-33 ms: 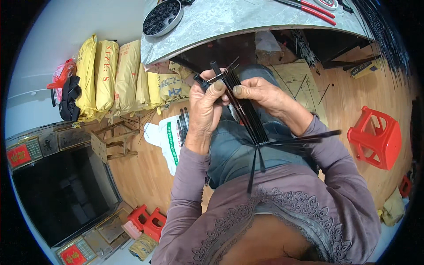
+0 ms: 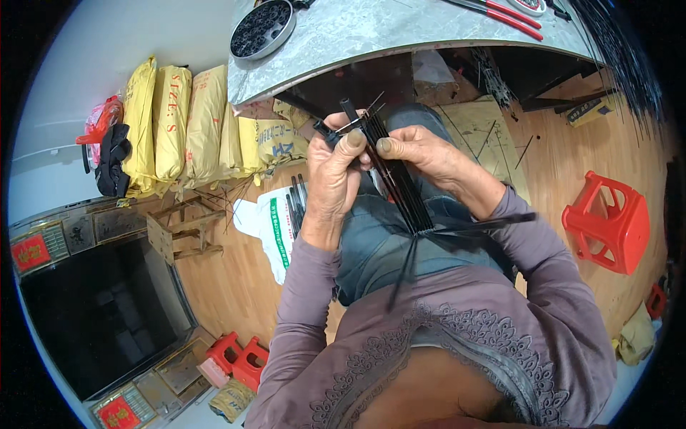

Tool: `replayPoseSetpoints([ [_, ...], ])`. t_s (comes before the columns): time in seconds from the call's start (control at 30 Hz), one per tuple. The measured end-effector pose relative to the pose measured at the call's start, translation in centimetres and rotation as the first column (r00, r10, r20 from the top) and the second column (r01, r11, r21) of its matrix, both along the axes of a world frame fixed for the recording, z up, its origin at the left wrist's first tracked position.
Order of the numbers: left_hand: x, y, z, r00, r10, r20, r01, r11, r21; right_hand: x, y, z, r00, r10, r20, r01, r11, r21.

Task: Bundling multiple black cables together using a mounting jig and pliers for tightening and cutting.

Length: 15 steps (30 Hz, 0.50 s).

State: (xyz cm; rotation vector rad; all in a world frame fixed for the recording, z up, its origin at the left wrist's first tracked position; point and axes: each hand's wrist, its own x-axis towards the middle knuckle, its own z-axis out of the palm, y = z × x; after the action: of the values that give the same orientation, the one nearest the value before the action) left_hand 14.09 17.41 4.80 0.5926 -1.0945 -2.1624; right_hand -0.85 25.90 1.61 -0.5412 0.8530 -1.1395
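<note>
Over my lap, both hands hold a bundle of thin black rods (image 2: 404, 199). The rods are bound together low down, and loose ends splay out toward my body and to the right. My left hand (image 2: 330, 180) grips the upper left side of the bundle, thumb on top, with a small black fitting (image 2: 328, 132) at its fingertips. My right hand (image 2: 423, 159) pinches the rods from the right, its thumb pressed on them next to my left thumb.
A grey table (image 2: 371, 32) stands ahead, bearing a round tin of black parts (image 2: 261, 28) and red-handled pliers (image 2: 511, 15). Yellow sacks (image 2: 173, 121) lean at the left. On the wooden floor are a red stool (image 2: 609, 223), a white bag with black rods (image 2: 274, 223) and a small wooden stool (image 2: 183, 230).
</note>
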Motion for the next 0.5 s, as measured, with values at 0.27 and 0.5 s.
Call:
replayPoseSetpoints([
  [0.27, -0.2, 0.9, 1.7, 0.964, 0.163, 0.212, -0.105, 0.960, -0.259, 0.7, 0.3, 2.1, 0.939, -0.263, -0.222, 0.218, 0.953, -0.208],
  [0.5, 0.0, 0.2, 2.9, 0.953, 0.111, 0.281, -0.049, 0.975, -0.217, 2.4, 0.0, 3.9, 0.955, -0.295, -0.033, 0.286, 0.946, -0.154],
])
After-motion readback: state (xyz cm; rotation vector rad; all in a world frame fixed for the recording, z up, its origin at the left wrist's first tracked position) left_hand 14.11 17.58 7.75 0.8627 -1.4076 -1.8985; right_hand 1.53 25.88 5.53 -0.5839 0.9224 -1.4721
